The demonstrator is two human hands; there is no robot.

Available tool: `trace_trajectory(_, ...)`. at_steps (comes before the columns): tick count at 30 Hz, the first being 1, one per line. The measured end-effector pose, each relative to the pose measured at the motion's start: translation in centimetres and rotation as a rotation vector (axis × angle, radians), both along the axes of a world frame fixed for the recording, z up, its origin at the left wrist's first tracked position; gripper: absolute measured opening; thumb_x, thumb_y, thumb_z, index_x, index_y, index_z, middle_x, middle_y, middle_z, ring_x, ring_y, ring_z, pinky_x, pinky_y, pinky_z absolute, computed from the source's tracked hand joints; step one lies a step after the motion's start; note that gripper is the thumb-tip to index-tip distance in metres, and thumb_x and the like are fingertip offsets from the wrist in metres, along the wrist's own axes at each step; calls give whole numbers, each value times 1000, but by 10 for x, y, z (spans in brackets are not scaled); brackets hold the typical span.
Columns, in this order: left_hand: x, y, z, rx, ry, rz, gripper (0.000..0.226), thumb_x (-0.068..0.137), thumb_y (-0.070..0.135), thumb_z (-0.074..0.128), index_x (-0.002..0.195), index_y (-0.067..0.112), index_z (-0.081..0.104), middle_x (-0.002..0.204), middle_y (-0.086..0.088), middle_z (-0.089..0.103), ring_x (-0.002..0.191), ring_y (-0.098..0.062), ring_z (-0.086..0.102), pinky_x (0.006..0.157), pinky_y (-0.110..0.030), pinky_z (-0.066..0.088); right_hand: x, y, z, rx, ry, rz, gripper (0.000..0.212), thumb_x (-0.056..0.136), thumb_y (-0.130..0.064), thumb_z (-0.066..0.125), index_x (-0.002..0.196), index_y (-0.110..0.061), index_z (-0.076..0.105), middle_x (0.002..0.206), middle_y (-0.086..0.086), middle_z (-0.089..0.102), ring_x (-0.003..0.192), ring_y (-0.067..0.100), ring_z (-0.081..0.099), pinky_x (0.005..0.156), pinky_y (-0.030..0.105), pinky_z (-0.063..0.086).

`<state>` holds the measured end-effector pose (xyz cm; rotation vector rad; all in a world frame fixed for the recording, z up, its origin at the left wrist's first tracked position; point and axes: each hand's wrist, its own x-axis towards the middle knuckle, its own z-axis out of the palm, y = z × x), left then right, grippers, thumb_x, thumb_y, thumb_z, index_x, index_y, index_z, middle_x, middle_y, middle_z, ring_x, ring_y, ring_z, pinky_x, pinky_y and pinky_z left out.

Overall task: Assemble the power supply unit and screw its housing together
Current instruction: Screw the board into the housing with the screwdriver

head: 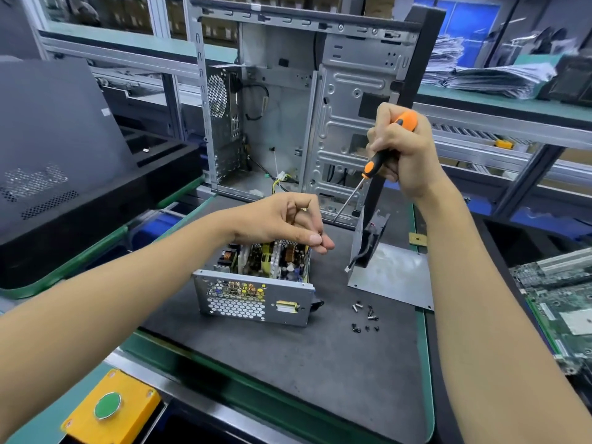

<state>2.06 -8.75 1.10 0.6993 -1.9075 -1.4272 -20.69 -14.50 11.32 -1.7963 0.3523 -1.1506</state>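
— Two grips are seen: a small screw (320,232) is pinched by the left hand (282,221), directly above the open power supply unit (256,283) mid-table.

— And the right hand (402,149)?

— Clamped on the screwdriver (376,161); its shaft is angled down-left toward that screw.

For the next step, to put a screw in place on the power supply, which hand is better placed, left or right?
Left. The left hand pinches a small dark screw directly above the open power supply. The right hand grips the screwdriver, raised higher and further back.
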Motion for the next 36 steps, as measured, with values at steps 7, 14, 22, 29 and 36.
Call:
trace_trajectory(7, -5, 5, 0, -5, -62, 57, 30, 90, -6, 74, 110, 13, 63, 105, -25, 76, 103, -26, 76, 90, -30, 57, 1, -1, -3, -9, 59, 21, 22, 65, -13, 56, 63, -12, 34, 50, 13, 24, 45, 29, 17, 40, 18, 19)
trace_trajectory(14, -8, 8, 1, -21, -37, 61, 24, 91, -15, 65, 96, 9, 60, 93, -27, 75, 104, -27, 76, 88, -30, 58, 18, 10, -9, 0, 114, 56, 27, 64, -8, 56, 66, -8, 29, 57, 33, 29, 48, 35, 16, 38, 17, 20)
trace_trajectory(22, -6, 7, 1, -25, -39, 31, 21, 95, -16, 58, 100, 4, 52, 96, -18, 77, 100, -24, 76, 90, -31, 57, 23, 14, -7, -21, 97, 65, 20, 64, -2, 56, 64, -10, 38, 57, 33, 29, 50, 36, 19, 39, 16, 29)
trace_trajectory(29, -5, 8, 3, -48, -43, 15, 23, 96, -16, 56, 101, 6, 54, 97, -13, 78, 97, -23, 76, 90, -32, 55, 20, 7, -8, 9, 103, 97, 19, 61, -11, 60, 64, -11, 41, 58, 35, 30, 42, 30, 22, 38, 17, 32)
trace_trajectory(36, -7, 8, 3, -64, -53, 7, 26, 97, -16, 54, 102, 9, 56, 99, -11, 79, 94, -22, 75, 89, -30, 55, 19, 7, -8, 2, 121, 108, 24, 62, -12, 59, 65, -7, 35, 59, 36, 32, 43, 30, 23, 37, 18, 32)
